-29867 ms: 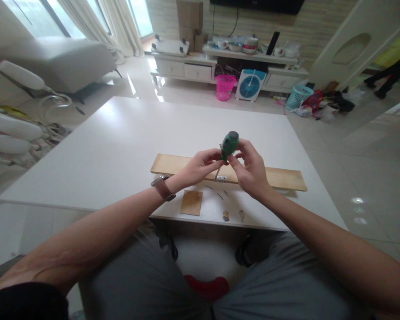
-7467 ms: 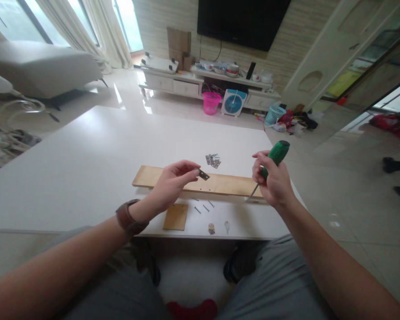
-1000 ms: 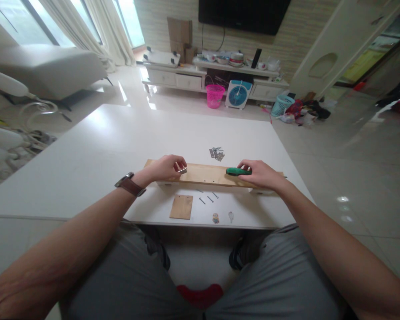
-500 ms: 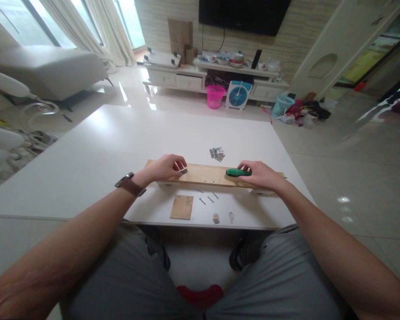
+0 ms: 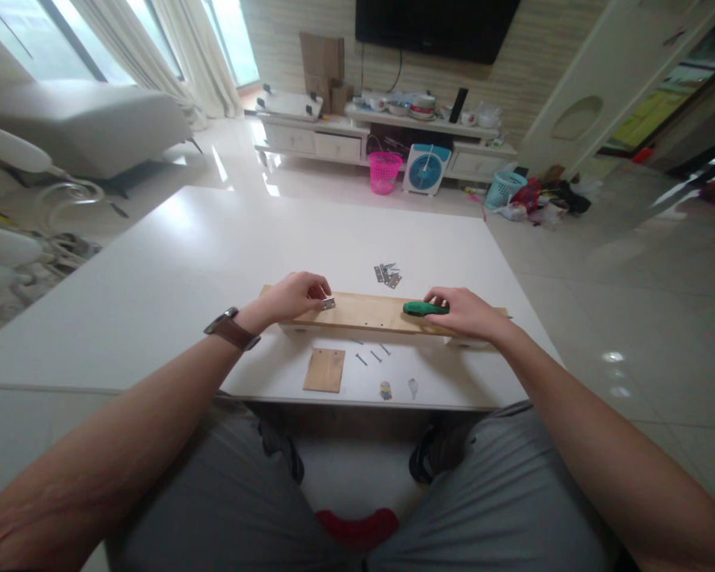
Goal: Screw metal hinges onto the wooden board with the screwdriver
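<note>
Over the left part of a long wooden board (image 5: 363, 308), my left hand (image 5: 301, 296) pinches a small metal hinge (image 5: 329, 303). My right hand (image 5: 461, 310) is closed around a green-handled screwdriver (image 5: 420, 308) above the board's right part; the tool's shaft is mostly hidden by the hand. White supports hold the board up off the table, and two small holes show near its front edge. Several screws (image 5: 376, 357) lie in front of it, beside a small square wooden piece (image 5: 325, 371) with two holes. Behind the board sits a pile of hinges and screws (image 5: 388, 275).
The white table (image 5: 244, 238) ends just before my legs. Near its front edge lie a small cartoon-figure sticker (image 5: 385, 390) and a pale key-shaped piece (image 5: 413, 388). Farther off stand a pink basket (image 5: 384, 173), a blue fan (image 5: 426, 170) and a TV cabinet (image 5: 339, 148).
The hinge in my left hand has tilted, so its flat face with holes now shows, and that hand has risen slightly. My right hand and the screwdriver have hardly moved.
</note>
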Motion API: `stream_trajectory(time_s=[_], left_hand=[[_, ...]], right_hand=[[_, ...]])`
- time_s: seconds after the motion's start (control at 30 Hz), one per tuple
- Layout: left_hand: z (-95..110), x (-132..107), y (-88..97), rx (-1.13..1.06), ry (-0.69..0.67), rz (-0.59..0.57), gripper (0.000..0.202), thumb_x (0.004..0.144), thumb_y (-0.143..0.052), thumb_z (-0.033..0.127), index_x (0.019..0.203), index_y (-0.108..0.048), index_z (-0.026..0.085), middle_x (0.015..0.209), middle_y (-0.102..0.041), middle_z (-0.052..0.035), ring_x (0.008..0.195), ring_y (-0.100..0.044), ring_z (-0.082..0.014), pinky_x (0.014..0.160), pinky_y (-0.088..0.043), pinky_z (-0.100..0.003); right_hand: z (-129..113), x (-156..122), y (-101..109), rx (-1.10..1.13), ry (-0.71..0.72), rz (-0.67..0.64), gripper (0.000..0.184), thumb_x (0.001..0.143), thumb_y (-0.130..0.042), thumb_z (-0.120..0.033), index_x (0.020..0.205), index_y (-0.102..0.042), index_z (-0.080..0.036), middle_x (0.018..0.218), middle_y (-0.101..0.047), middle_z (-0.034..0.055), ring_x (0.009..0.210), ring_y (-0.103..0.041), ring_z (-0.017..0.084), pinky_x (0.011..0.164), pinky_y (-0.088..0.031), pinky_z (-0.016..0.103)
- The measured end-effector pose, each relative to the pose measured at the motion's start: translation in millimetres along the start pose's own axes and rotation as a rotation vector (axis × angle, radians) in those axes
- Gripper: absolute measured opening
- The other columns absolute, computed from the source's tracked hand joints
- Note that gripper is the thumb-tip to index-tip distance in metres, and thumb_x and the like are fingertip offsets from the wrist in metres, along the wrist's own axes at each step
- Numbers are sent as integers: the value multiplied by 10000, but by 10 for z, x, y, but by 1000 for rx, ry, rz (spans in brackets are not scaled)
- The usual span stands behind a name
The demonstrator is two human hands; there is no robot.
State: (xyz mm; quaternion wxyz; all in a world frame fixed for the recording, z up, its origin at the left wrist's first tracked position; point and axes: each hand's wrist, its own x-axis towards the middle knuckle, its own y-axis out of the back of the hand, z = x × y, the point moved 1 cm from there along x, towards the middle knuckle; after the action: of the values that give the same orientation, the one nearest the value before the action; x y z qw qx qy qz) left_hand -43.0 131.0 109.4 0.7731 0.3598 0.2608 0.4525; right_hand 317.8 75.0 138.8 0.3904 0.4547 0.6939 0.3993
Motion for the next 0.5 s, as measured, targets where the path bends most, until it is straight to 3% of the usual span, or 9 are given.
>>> stream_trajectory(time_s=[0.5], left_hand=[[29,-5,7,47,4,15,154,774,-768,278,888,-777,176,787,-781,-32,699,-683,-161,681,-511,-265]], right_hand=[[-40,-2,3,-8,-1,-19,206,876,-697,-326,1054,-709,-223,1073,-791,94,925,-714,250,802,-510,366]])
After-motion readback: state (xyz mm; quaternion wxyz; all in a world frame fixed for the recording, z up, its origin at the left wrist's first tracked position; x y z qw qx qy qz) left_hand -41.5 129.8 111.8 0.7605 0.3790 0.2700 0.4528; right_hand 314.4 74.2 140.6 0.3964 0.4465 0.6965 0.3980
